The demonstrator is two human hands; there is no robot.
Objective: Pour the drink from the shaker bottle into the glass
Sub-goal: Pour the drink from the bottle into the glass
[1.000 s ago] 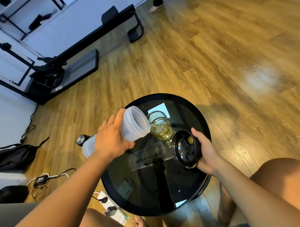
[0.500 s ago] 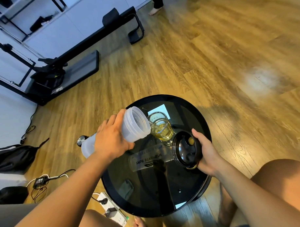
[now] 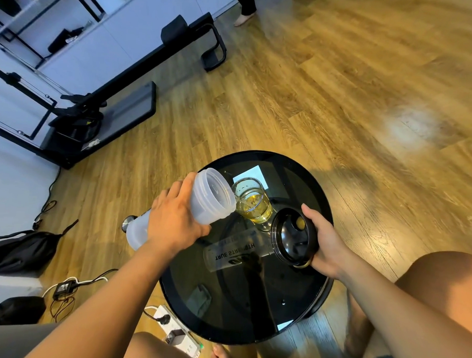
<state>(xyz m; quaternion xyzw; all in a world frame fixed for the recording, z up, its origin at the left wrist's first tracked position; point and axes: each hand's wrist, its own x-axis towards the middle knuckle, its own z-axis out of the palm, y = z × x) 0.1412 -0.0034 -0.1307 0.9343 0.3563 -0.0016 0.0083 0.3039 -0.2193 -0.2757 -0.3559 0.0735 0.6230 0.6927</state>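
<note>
My left hand (image 3: pixel 174 225) grips a translucent white shaker bottle (image 3: pixel 211 198) around its middle. The bottle is tilted on its side, its open mouth right at the rim of a clear glass (image 3: pixel 251 203). The glass stands on a round black glass table (image 3: pixel 300 296) and holds yellow drink. My right hand (image 3: pixel 323 238) holds the bottle's black lid (image 3: pixel 291 235) by its edge, just right of the glass and low over the table. The bottle's lettering is mirrored in the tabletop.
Beyond the table lies bare wooden floor. A black exercise machine (image 3: pixel 98 104) stands at the far left. On the floor to the left are a black bag (image 3: pixel 18 249), cables and a white power strip (image 3: pixel 171 326). My bare knee (image 3: pixel 439 287) is at the right. Another person's foot (image 3: pixel 243 18) shows at the top.
The bottle stays tilted at the glass's rim, with the drink level in the glass about the same. Both hands have barely moved.
</note>
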